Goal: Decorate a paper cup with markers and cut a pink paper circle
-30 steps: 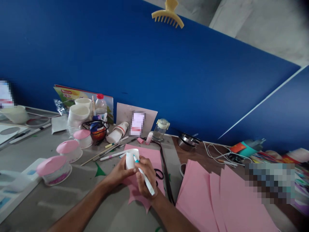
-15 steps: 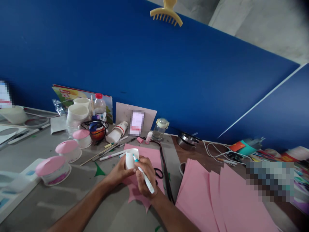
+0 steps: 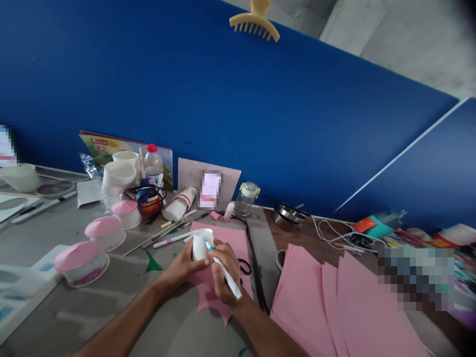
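Observation:
A white paper cup is tilted in my left hand, with fingers wrapped round its side and the thumb across its front. Small blue-green marks show near its rim. My right hand grips a white marker whose blue-green tip end meets the cup's wall near the rim. Pink paper with a cut, pointed edge lies beneath both hands. Black scissor handles stick out just right of my right hand.
Left are several pink-topped cups, stacked white cups and a bottle. Markers and brushes lie beyond my hands. A glass jar stands by the blue partition. Pink sheets spread at right.
The rear end of the marker has swung slightly right and down, with my right hand shifting a little. The cup stays almost where it was in my left hand.

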A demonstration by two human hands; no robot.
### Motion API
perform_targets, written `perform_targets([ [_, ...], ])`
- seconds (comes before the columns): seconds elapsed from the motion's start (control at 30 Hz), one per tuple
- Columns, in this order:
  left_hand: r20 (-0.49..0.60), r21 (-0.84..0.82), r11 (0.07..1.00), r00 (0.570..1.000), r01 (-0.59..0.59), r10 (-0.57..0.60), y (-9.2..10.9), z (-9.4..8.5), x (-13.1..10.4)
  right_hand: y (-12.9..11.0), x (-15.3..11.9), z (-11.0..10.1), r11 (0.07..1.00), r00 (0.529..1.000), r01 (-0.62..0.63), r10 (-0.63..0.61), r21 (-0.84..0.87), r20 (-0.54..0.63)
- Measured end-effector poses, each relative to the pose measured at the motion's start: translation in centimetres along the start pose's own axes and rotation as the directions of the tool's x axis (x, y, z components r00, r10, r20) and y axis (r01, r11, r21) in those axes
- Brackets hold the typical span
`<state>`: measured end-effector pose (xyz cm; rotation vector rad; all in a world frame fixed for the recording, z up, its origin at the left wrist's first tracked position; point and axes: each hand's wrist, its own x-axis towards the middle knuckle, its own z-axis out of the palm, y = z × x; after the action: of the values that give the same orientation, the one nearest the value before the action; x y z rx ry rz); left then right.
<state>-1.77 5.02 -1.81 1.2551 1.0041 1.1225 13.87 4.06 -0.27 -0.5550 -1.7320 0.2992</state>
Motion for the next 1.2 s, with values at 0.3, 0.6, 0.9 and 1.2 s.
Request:
perform_targets([
  [0.3, 0.001, 0.031, 0.999, 1.000, 0.013, -0.013, 0.0, -0.1, 0.0, 0.2, -0.2, 0.1, 1.000, 1.000, -0.019, 0.019, -0.009, 0.006],
  [0.6, 0.024, 0.022, 1.000, 1.000, 0.008, -0.009, -0.2, -0.2, 0.0, 0.8, -0.3, 0.1, 0.996, 0.997, -0.071, 0.073, 0.045, -0.033],
  [0.9, 0.026, -0.037, 0.999, 1.000, 0.010, -0.009, 0.2, 0.1, 0.0, 1.0, -0.3, 0.0, 0.987, 0.988, -0.149, 0.151, 0.064, -0.019],
  [1.2, 0.048, -0.114, 0.993, 0.999, 0.010, -0.005, 0.1, 0.0, -0.2, 0.8, -0.4, -0.1, 0.981, 0.988, -0.156, 0.157, 0.118, -0.005],
])
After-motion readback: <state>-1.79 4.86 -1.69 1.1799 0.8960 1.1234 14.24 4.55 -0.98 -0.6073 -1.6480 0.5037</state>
